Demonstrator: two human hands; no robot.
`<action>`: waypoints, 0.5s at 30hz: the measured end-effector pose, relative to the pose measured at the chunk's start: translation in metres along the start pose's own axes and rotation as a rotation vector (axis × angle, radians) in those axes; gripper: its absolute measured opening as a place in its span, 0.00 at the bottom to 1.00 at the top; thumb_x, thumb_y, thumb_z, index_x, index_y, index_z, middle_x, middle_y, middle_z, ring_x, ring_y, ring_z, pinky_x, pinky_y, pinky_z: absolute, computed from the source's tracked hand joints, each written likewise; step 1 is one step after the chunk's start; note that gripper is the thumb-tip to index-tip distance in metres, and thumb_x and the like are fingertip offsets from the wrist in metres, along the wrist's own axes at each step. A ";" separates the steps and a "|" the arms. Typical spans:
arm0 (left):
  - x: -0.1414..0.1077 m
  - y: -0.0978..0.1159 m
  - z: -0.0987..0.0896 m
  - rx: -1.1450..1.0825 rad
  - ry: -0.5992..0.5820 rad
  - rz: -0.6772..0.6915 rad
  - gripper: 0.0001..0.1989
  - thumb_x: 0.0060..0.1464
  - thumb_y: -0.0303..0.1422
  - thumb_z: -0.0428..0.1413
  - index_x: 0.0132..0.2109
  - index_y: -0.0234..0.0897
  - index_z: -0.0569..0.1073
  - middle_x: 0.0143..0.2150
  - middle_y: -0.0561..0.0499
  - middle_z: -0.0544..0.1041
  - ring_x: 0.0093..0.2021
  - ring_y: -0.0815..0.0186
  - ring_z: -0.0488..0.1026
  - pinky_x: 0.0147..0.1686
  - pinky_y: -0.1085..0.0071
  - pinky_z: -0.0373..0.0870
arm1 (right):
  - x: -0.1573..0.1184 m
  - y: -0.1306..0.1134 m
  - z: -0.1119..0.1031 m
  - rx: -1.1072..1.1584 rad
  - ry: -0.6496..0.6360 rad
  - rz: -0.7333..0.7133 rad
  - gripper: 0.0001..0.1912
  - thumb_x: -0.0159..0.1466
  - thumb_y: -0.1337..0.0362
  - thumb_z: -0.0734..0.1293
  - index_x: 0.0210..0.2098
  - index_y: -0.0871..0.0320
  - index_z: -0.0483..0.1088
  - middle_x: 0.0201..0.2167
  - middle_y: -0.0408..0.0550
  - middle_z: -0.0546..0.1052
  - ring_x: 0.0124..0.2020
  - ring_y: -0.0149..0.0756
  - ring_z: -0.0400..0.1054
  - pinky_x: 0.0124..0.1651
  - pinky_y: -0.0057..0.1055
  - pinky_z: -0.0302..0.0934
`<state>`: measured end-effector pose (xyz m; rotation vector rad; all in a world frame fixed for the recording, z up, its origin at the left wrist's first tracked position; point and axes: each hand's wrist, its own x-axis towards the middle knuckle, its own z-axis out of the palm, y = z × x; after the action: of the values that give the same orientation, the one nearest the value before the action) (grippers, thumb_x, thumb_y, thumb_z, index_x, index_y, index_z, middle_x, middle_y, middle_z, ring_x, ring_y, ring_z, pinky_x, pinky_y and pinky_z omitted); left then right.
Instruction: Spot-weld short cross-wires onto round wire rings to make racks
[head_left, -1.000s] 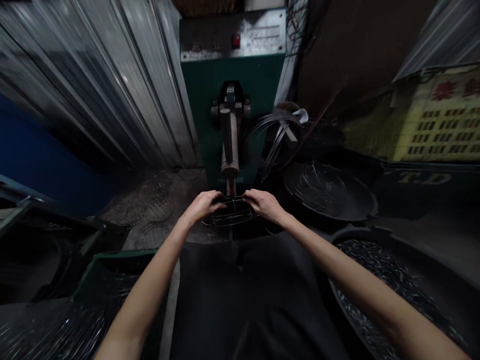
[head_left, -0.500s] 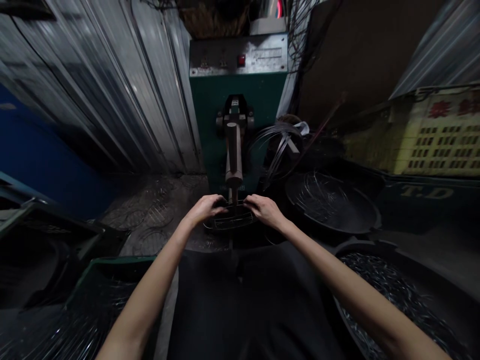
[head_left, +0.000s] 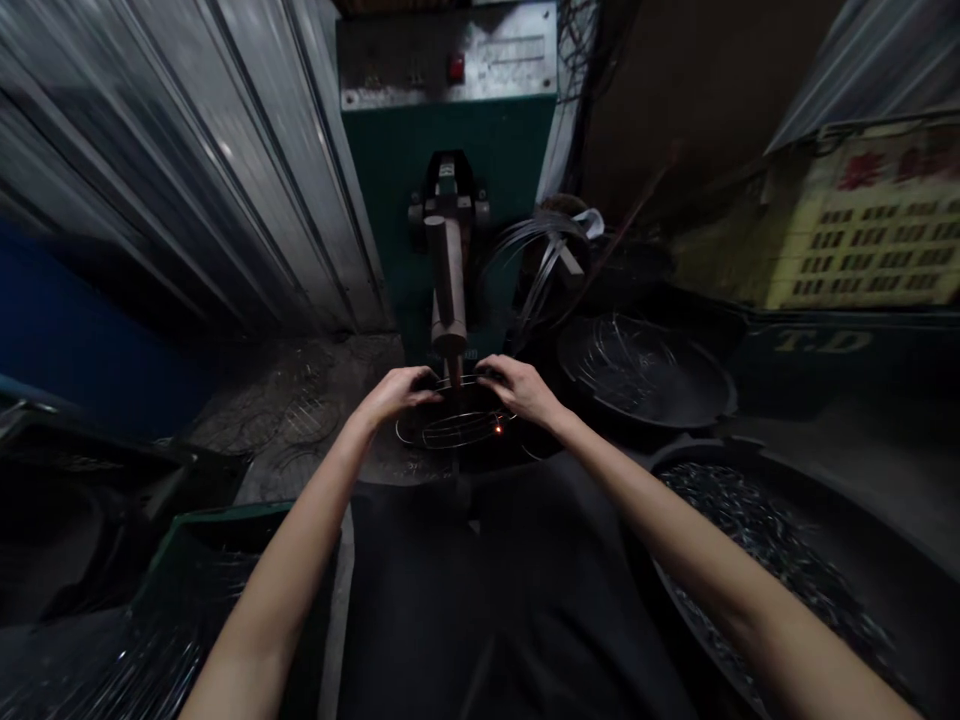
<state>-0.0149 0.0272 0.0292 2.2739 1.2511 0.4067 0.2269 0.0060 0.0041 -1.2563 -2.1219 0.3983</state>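
Note:
A round wire rack [head_left: 459, 430] with thin crossing wires sits under the rod of a green spot-welding machine [head_left: 442, 130]. My left hand [head_left: 403, 390] grips its far rim from the left, thumb and fingers pinched together. On the opposite side my right hand [head_left: 517, 387] pinches the rim as well. Between both hands the machine's electrode [head_left: 455, 370] comes down onto the far wires. An orange spark glows by the rack's right side, just below my right hand. Dark shadow hides the fingertips and the lower part of the machine.
Right of me stand a black basin [head_left: 817, 510] heaped with small metal pieces and another basin [head_left: 652, 370] with loose wires. A yellow crate [head_left: 870, 215] is behind them. A green bin [head_left: 180, 545] of wire rods stands at left. Wire rings lie on the floor [head_left: 262, 450].
The view has tilted down and shifted a little, so the machine appears higher and further left. A spark has appeared by the rack. Both hands keep their hold on it.

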 end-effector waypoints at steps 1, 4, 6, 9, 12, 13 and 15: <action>0.001 0.000 0.000 0.000 -0.001 0.001 0.15 0.48 0.40 0.56 0.40 0.34 0.73 0.36 0.50 0.76 0.37 0.64 0.72 0.35 0.73 0.65 | -0.004 0.006 -0.002 0.019 0.058 0.035 0.12 0.64 0.60 0.59 0.43 0.57 0.67 0.37 0.48 0.72 0.35 0.32 0.65 0.40 0.27 0.58; 0.000 0.000 -0.001 -0.022 -0.002 0.019 0.15 0.48 0.41 0.56 0.39 0.33 0.73 0.35 0.50 0.76 0.36 0.64 0.72 0.35 0.73 0.64 | -0.020 0.026 -0.010 -0.011 0.095 0.136 0.12 0.65 0.62 0.57 0.43 0.58 0.67 0.39 0.49 0.71 0.38 0.33 0.65 0.44 0.30 0.58; -0.003 -0.003 0.000 -0.051 -0.006 0.028 0.16 0.49 0.41 0.55 0.39 0.34 0.72 0.34 0.51 0.76 0.35 0.65 0.71 0.34 0.74 0.65 | -0.028 0.037 -0.014 -0.043 -0.004 0.149 0.12 0.65 0.62 0.56 0.41 0.58 0.68 0.37 0.48 0.72 0.39 0.33 0.66 0.45 0.31 0.59; -0.016 -0.012 0.003 -0.095 0.004 0.019 0.16 0.50 0.42 0.54 0.39 0.35 0.72 0.33 0.52 0.75 0.34 0.66 0.71 0.34 0.74 0.65 | -0.031 0.041 -0.018 -0.025 -0.127 0.085 0.12 0.65 0.62 0.56 0.41 0.57 0.69 0.37 0.48 0.72 0.38 0.32 0.66 0.45 0.30 0.59; -0.034 -0.026 0.007 -0.112 0.035 0.000 0.16 0.50 0.43 0.54 0.40 0.35 0.72 0.35 0.52 0.75 0.37 0.66 0.71 0.38 0.72 0.67 | -0.028 0.031 -0.020 -0.010 -0.215 -0.025 0.11 0.65 0.62 0.58 0.39 0.58 0.70 0.36 0.47 0.73 0.36 0.31 0.66 0.42 0.28 0.59; -0.040 -0.029 0.007 -0.100 0.046 -0.003 0.16 0.50 0.43 0.54 0.41 0.35 0.72 0.37 0.51 0.75 0.38 0.65 0.71 0.39 0.71 0.67 | -0.026 0.025 -0.020 -0.025 -0.237 -0.051 0.10 0.65 0.63 0.59 0.38 0.59 0.70 0.34 0.47 0.73 0.35 0.31 0.66 0.40 0.27 0.59; -0.049 -0.030 0.007 -0.049 0.094 -0.001 0.18 0.49 0.43 0.56 0.44 0.36 0.72 0.41 0.48 0.74 0.40 0.64 0.71 0.41 0.70 0.68 | -0.024 0.014 -0.018 -0.088 -0.261 -0.080 0.09 0.65 0.64 0.59 0.38 0.58 0.70 0.32 0.46 0.72 0.32 0.30 0.65 0.36 0.25 0.57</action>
<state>-0.0584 -0.0027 0.0060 2.2360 1.2737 0.5435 0.2564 -0.0090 0.0011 -1.2187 -2.4249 0.4598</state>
